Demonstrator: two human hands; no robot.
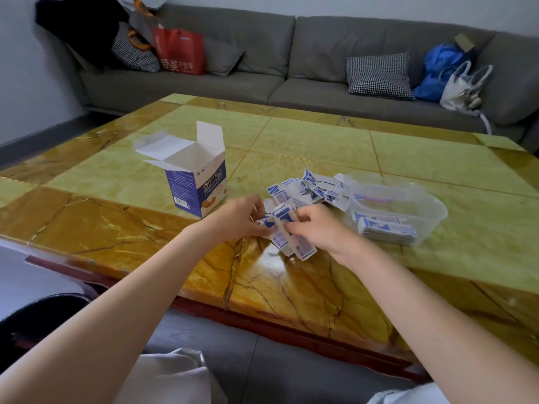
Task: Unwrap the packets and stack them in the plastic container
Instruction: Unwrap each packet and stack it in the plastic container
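Note:
Over the table's near edge, my left hand [242, 215] and my right hand [316, 225] both pinch a folded strip of blue-and-white plaster packets [287, 237], which hangs down between them. Just behind the hands lies a loose pile of more packets [315, 188]. To the right stands a clear plastic container [420, 196] with a neat stack of packets [385, 228] inside at its front. An open blue-and-white cardboard box [194, 182] stands upright to the left of my hands, flaps up.
The yellow-green marble-patterned table [320, 141] reaches back toward a grey sofa [291, 65] with cushions and bags. A dark round bin [38, 319] sits on the floor at lower left, below the table edge.

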